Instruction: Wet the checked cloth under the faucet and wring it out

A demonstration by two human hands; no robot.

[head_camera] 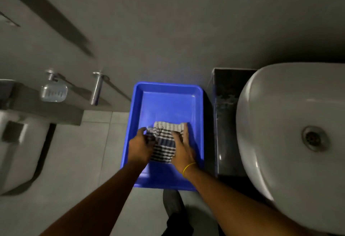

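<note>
The checked cloth, white with dark stripes, lies crumpled in the near half of a blue plastic tray on the floor. My left hand grips the cloth's left edge with closed fingers. My right hand, a yellow band at its wrist, lies flat on the cloth's right side, fingers extended along it. No faucet spout shows in this view. A white washbasin with a metal drain stands to the right of the tray.
A dark stone ledge separates the tray from the basin. On the grey wall at left hang a soap dish and a chrome rod fitting. A white toilet stands at far left. My shoe rests below the tray.
</note>
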